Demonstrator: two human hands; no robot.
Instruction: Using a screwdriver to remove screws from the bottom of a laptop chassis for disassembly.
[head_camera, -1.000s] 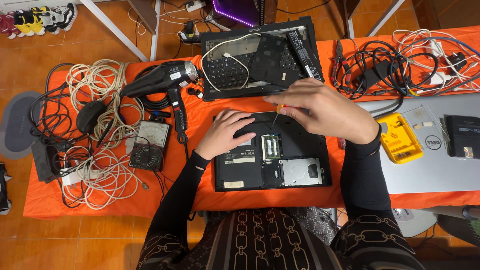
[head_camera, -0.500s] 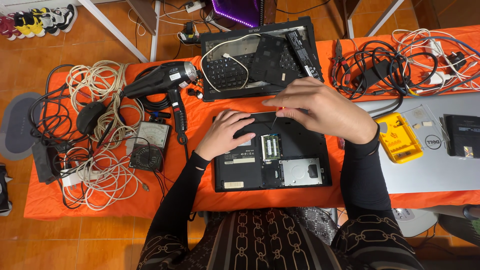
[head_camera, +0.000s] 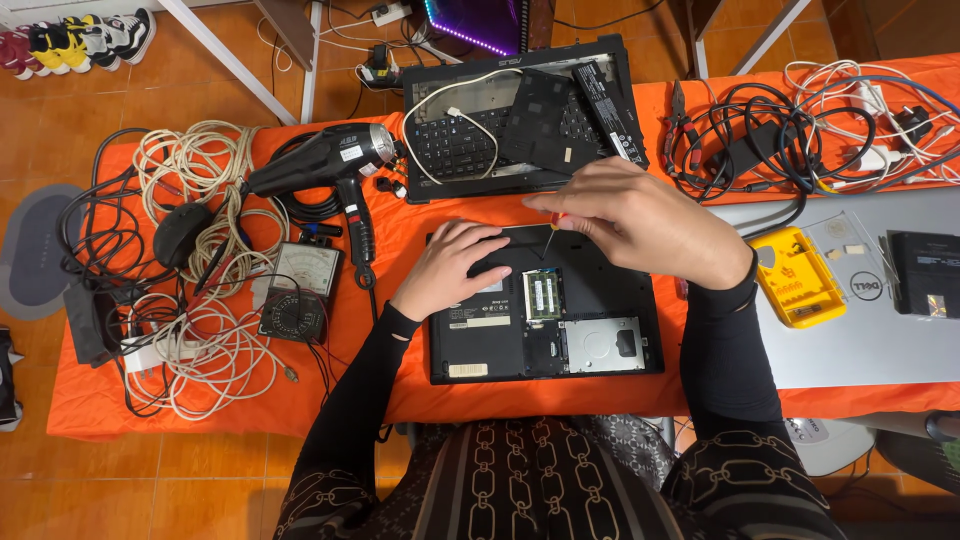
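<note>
The opened laptop (head_camera: 545, 310) is matt black plastic, with a dull silvery metal drive (head_camera: 603, 345) set in its underside. An orange cloth (head_camera: 230, 395), slightly creased, covers the desk, and the heat gun (head_camera: 325, 165) on it has a black plastic body with a shiny metal nozzle. The floor (head_camera: 60, 95) is smooth orange tile.

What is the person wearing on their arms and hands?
Both arms have long, snug black sleeves: left sleeve, right sleeve. They end at the wrists. The left hand and the right hand are bare, with no gloves. Nearer the body, the dark top shows a pale chain pattern.
</note>
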